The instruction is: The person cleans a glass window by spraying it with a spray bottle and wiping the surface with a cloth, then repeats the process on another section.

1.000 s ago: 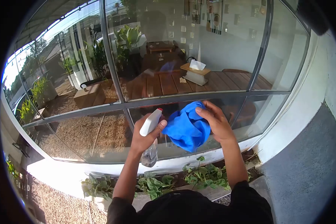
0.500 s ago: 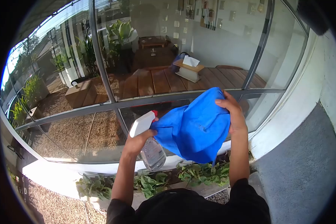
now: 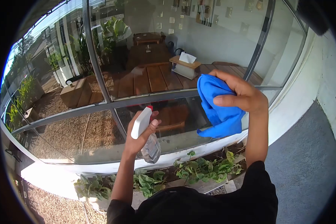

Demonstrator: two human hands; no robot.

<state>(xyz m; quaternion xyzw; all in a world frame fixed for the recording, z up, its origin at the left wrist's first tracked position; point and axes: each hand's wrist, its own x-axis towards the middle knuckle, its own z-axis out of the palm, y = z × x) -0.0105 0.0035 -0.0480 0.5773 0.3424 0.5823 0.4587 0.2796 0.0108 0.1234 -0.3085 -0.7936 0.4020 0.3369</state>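
My left hand [image 3: 140,132] is wrapped round the neck of a spray bottle [image 3: 151,150] with a white head, a red nozzle and a clear body. My right hand [image 3: 240,93] grips a bunched blue cloth [image 3: 222,117], which hangs down between thumb and fingers in front of the window frame. The cloth and the bottle are apart. Behind both hands stands a large glass window [image 3: 220,37] with a grey metal frame [image 3: 156,98].
Green plants [image 3: 209,168] grow in a planter below the window. Through the glass show a wooden table [image 3: 149,78] and a tissue box [image 3: 184,67]. A white wall [image 3: 298,108] and a grey surface [image 3: 306,149] lie at the right.
My left hand has let go of the cloth's edge and keeps the bottle. My right hand has moved up and right with the cloth, which is now bunched. The view has shifted slightly.
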